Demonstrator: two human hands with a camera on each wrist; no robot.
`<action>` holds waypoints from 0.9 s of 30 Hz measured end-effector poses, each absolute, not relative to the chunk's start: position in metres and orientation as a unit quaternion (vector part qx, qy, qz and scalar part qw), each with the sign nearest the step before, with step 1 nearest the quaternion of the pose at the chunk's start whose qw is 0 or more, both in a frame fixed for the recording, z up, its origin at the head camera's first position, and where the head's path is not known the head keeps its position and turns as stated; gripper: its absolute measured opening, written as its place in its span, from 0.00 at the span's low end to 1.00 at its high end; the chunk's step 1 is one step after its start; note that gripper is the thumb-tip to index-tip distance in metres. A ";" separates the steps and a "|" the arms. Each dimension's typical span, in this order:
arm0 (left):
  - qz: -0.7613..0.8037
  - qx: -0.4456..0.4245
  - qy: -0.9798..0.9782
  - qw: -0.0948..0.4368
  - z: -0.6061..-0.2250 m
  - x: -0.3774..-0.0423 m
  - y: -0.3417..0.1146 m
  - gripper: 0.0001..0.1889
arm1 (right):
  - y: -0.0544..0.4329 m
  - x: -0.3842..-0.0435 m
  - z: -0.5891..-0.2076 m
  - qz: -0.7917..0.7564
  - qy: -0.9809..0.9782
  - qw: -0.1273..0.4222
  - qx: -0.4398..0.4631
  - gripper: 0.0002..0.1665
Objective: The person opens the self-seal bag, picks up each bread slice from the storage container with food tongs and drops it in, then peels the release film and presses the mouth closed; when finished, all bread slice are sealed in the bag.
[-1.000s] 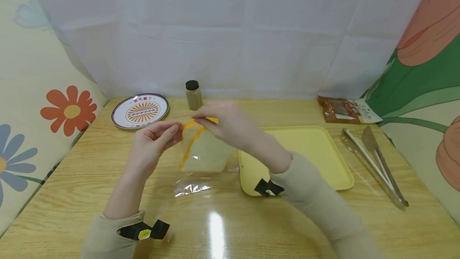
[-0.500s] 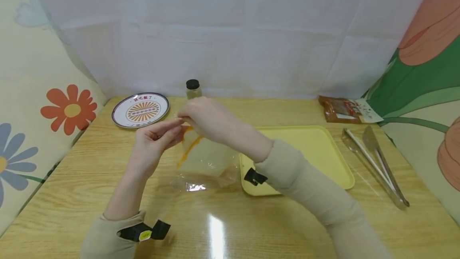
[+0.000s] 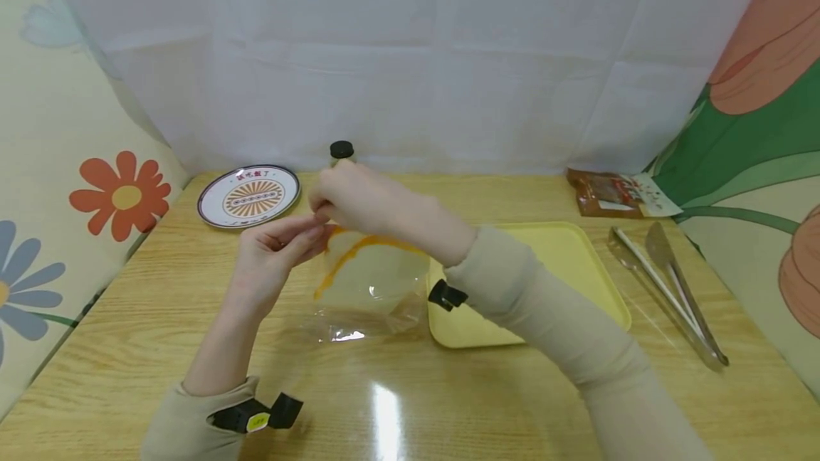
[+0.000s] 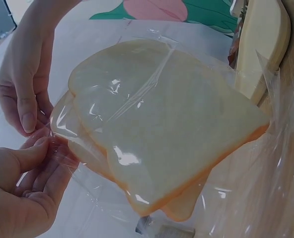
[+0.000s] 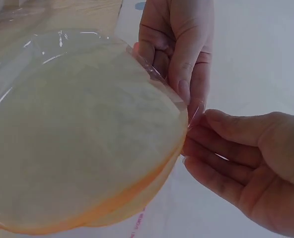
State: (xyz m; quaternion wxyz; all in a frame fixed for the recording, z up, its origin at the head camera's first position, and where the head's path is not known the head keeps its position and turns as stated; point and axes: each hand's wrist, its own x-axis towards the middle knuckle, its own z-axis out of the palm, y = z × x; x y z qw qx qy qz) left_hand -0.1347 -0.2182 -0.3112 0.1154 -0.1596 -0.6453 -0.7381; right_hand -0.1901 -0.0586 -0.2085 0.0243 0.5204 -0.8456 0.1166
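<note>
Two slices of bread (image 4: 162,119) with orange-brown crusts lie overlapped inside a clear plastic bag (image 3: 349,322). Between thumb and fingers, my left hand (image 3: 272,251) pinches the edge of the bag at its upper left corner. My right hand (image 3: 359,198) meets it there and pinches the same edge, its forearm crossing over the bread. In the right wrist view the fingertips of the right hand (image 5: 251,158) and left hand (image 5: 182,49) come together at the film beside the crust. The bag's lower end hangs loose and wrinkled over the wooden table.
A yellow tray (image 3: 544,269) stands right of the bag, partly behind the right forearm. Metal tongs (image 3: 673,297) lie farther right, below a brown food packet (image 3: 608,194). At the back are a patterned plate (image 3: 250,198) and a black-capped bottle (image 3: 342,151), partly hidden by the right hand.
My right hand has moved left along the bag's top edge to the left hand's fingertips. The bread and bag have shifted slightly, while the left hand has stayed nearly in place.
</note>
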 end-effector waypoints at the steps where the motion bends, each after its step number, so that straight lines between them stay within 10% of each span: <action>1: -0.736 -0.159 -0.647 0.116 -0.311 -0.135 -0.218 0.16 | -0.059 -0.191 -0.207 0.118 -0.843 0.019 0.524 0.14; 27: -0.726 -0.152 -0.660 0.119 -0.309 -0.133 -0.218 0.15 | -0.061 -0.193 -0.209 0.089 -0.851 0.070 0.512 0.17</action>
